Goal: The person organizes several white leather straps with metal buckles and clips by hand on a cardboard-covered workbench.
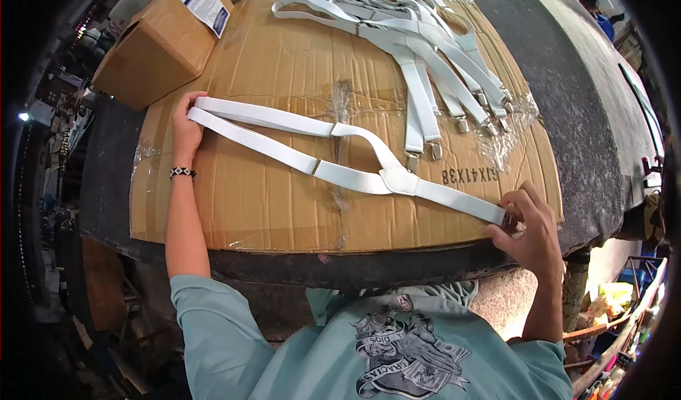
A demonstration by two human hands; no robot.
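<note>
A pair of white suspenders (357, 178) is stretched across the flattened cardboard (269, 219). My left hand (187, 127) is closed around the looped ends of its two straps at the left. At the right, my right hand (528, 224) pinches the single strap's end by its metal clip, which the fingers partly cover. Between the hands, the two straps join at a white Y-shaped patch, and each has a metal slider on it. Beyond them lies a pile of more white suspenders (418, 42), their metal clips hanging toward me.
A brown cardboard box (159, 49) with a white and blue label stands at the back left. Clear tape (507, 134) runs over the cardboard's right side. Under the cardboard is a dark table (567, 102). Colourful items (613, 301) show low at the right.
</note>
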